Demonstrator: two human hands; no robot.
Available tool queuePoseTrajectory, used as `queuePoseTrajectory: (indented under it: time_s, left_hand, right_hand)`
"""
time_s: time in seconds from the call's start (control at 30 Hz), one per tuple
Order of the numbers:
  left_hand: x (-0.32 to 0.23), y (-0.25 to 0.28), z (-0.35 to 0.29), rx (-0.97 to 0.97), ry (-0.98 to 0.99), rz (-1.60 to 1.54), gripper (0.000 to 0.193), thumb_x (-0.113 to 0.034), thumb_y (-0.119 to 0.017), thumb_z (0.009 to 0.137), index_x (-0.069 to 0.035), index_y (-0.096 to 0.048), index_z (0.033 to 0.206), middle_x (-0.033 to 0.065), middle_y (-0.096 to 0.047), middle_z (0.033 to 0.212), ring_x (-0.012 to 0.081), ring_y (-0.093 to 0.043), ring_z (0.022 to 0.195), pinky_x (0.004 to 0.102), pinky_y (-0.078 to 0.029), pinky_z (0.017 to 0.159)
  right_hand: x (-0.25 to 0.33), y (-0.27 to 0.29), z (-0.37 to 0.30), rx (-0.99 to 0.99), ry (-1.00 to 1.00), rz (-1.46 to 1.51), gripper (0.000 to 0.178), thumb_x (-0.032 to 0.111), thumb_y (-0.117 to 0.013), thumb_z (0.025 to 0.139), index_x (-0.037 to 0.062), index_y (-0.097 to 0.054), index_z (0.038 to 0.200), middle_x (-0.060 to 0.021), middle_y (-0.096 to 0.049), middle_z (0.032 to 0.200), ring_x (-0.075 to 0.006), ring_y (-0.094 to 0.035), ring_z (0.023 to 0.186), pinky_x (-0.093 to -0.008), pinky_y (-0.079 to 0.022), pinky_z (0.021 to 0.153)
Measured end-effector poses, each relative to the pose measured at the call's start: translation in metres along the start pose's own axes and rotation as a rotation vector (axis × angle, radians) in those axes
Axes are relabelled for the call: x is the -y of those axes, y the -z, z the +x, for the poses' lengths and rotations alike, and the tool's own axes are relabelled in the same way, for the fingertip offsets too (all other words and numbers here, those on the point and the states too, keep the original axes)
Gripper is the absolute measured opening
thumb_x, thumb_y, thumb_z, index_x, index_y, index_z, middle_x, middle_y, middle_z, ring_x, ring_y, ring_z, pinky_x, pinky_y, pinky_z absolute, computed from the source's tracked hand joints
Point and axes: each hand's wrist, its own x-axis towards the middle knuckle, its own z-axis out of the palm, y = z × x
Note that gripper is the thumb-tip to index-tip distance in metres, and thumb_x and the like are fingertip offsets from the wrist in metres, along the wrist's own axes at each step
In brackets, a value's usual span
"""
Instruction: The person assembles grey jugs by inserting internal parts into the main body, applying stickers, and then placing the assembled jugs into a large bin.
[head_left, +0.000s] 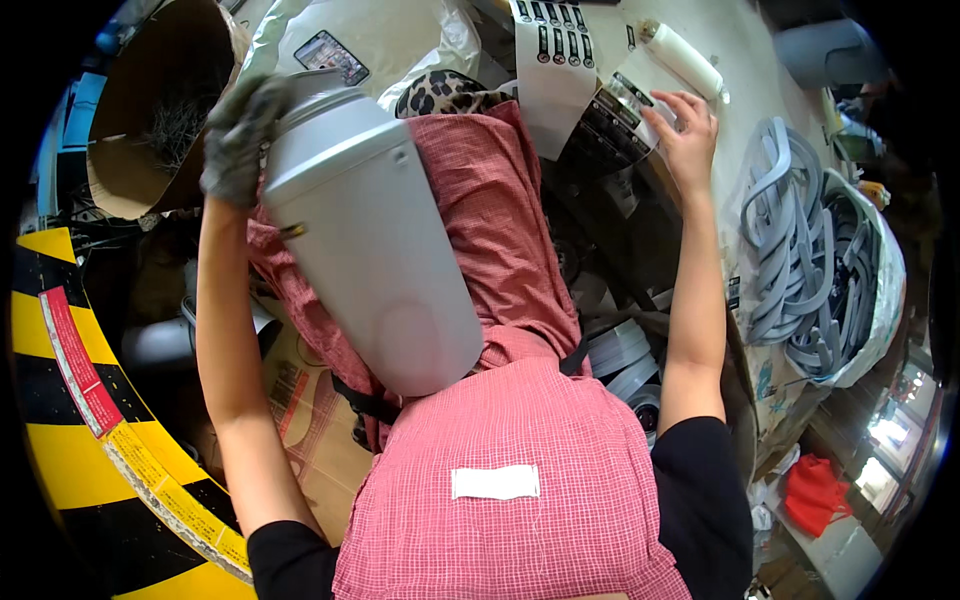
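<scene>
A grey plastic bin-shaped housing (370,240) lies slanted across my lap, its narrower capped end pointing away from me. My left hand (238,140), in a dark grey work glove, is closed on the side of that far end. At the right, my bare right hand (685,130) has its thumb and forefinger at the edge of a sheet of black stickers (612,128), which it seems to pinch. Beside it hangs a white strip with black printed labels (556,70). A pink checked apron (490,440) covers my front and legs.
An open cardboard box (120,165) with thin dark bits stands at far left, above a yellow-black striped edge (60,390). A phone (331,58) lies ahead. A white roll (684,60) and grey curved handles (785,230) are on the right; a red cloth (815,495) lies lower right.
</scene>
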Motion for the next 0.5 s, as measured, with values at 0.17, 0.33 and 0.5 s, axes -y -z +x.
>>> queuePoseTrajectory:
  time_s: [0.17, 0.33, 0.5]
  left_hand:
    - [0.038, 0.017, -0.031, -0.063, 0.186, -0.446, 0.026, -0.024, -0.055, 0.103, -0.008, -0.067, 0.121, 0.0042, -0.069, 0.111, 0.0141, -0.064, 0.103, 0.0291, -0.053, 0.091]
    - [0.093, -0.013, -0.007, 0.067, 0.234, 0.146, 0.037, -0.016, -0.054, 0.101, -0.006, -0.061, 0.136, 0.0140, -0.062, 0.136, 0.0288, -0.060, 0.124, 0.0393, -0.049, 0.105]
    - [0.162, -0.023, 0.011, 0.039, 0.373, -0.767, 0.064, -0.007, -0.076, 0.086, -0.005, -0.048, 0.144, 0.0089, -0.067, 0.118, 0.0207, -0.067, 0.103, 0.0294, -0.056, 0.090]
  right_hand:
    - [-0.001, -0.007, 0.001, -0.093, -0.010, -0.008, 0.027, 0.039, -0.080, 0.082, 0.0224, -0.081, 0.104, -0.0015, -0.070, 0.113, -0.0270, -0.059, 0.108, -0.0376, -0.048, 0.096]
    - [0.013, -0.004, -0.011, -0.191, 0.056, -0.143, 0.020, 0.030, -0.077, 0.087, 0.0181, -0.081, 0.103, -0.0022, -0.075, 0.107, -0.0245, -0.069, 0.098, -0.0364, -0.053, 0.087]
    - [0.029, -0.015, -0.006, -0.189, 0.155, 0.033, 0.013, 0.019, -0.077, 0.087, 0.0138, -0.081, 0.098, -0.0022, -0.076, 0.101, -0.0209, -0.071, 0.088, -0.0315, -0.054, 0.081]
